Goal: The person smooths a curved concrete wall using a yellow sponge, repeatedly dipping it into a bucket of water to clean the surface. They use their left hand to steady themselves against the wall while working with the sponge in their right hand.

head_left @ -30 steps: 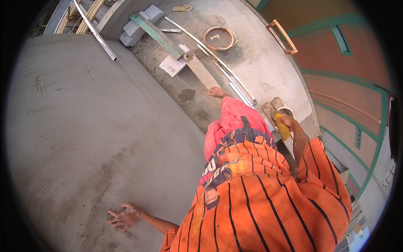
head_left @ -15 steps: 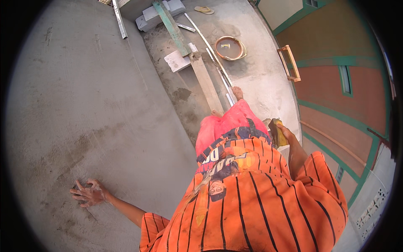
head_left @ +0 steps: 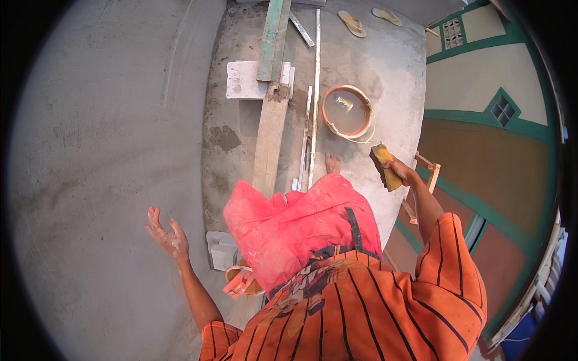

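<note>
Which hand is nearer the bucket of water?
Right. The right hand, gripping a yellow block, is lower right of the bucket in the picture; the left hand, empty, is much farther, lower left.

The left hand (head_left: 168,236), earlier spread flat on the wall (head_left: 108,126), now is raised at eight o'clock. The right hand (head_left: 401,169) brings the yellow block (head_left: 383,165) nearer the bucket (head_left: 326,114), at its five o'clock. A second sandal (head_left: 387,17) enters view at one o'clock, another bucket (head_left: 232,271) at seven.

Bright daylight, fisheye bending toward black corners
</note>
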The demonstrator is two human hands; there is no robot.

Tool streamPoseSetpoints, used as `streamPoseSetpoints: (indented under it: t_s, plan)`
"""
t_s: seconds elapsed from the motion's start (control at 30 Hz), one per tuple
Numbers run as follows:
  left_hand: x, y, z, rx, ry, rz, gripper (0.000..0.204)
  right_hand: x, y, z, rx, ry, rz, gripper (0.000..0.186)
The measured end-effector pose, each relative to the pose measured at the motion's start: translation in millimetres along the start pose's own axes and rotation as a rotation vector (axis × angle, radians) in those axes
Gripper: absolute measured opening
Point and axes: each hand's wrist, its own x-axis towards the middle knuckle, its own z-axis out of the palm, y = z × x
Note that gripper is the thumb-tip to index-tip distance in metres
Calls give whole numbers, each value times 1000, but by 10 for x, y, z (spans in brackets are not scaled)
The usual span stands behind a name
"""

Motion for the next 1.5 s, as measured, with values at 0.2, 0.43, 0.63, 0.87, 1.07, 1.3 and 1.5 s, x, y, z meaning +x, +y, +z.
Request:
streamPoseSetpoints:
  t_s: [0.2,0.43,0.63,0.87,1.07,1.3,1.5]
  plan:
    - [-3554,-500,1985,-160,-642,-978,50,3847,-281,-343,-807,165,-400,71]
    - [-3002,437,4140,-456,-274,-1006,50,5626,-338,3,-1180,436,-377,56]
    - [-2391,997,4586,-780,-73,-1126,54,6167,-71,-172,-1209,224,-429,56]
    - [-2298,1068,4283,-791,-76,-1221,52,5136,-453,-161,-67,391,-360,78]
    - [-2209,1084,4298,-810,-82,-1229,50,5387,-350,-65,-898,465,-488,82]
    - [-2108,1096,4458,-845,-99,-1212,48,6540,-184,-62,-1164,173,-188,48]
    - [-2061,1180,4148,-857,-144,-1225,46,5589,-191,-150,34,171,-418,49]
